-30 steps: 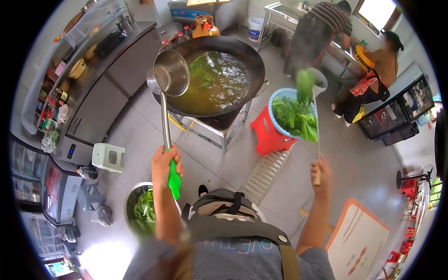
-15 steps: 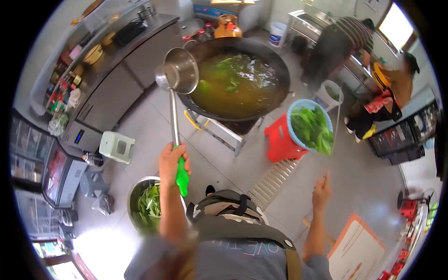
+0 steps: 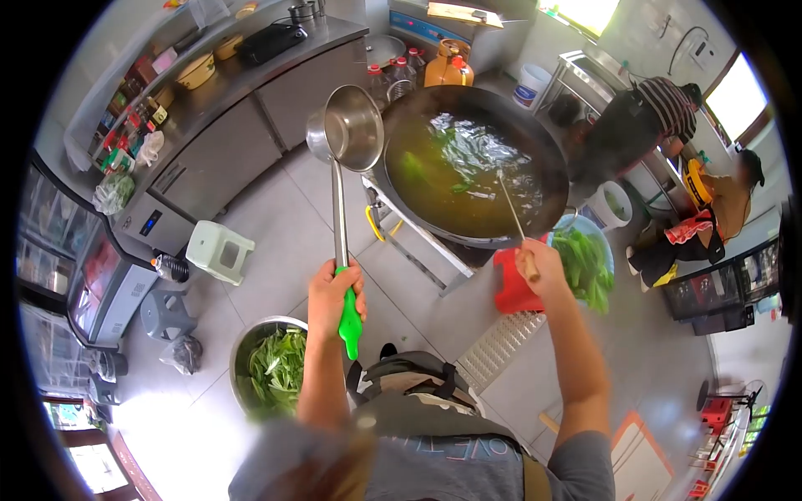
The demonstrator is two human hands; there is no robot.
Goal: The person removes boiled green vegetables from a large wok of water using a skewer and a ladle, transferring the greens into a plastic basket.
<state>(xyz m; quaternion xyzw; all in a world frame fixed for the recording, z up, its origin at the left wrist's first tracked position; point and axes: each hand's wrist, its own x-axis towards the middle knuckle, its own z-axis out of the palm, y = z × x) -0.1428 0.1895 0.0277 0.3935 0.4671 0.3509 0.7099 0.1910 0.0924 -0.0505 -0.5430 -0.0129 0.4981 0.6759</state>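
My left hand (image 3: 336, 299) is wrapped round the green grip of a long-handled metal ladle (image 3: 355, 129), its deep bowl raised beside the wok's left rim. In my right hand (image 3: 541, 265) is the wooden handle of a thin metal-shafted tool (image 3: 511, 204). Its far end reaches into the liquid, and its head cannot be made out. The big dark wok (image 3: 547, 138) holds yellowish liquid (image 3: 439, 196) with a few green leaves. Behind my right hand, leafy greens (image 3: 587, 267) fill a light blue basket (image 3: 612, 250) on a red stand (image 3: 511, 284).
A steel bowl of cut greens (image 3: 274, 367) is on the floor at left, near a pale stool (image 3: 219, 250). Behind the wok stands an orange gas cylinder (image 3: 449, 67). Two people work at the right, one bending by the sink (image 3: 639, 117). A floor grate (image 3: 493, 351) lies below.
My right hand has swung up and left from beside the basket, bringing the thin tool over the wok and into the liquid. The ladle stays raised in my left hand. The view has shifted.
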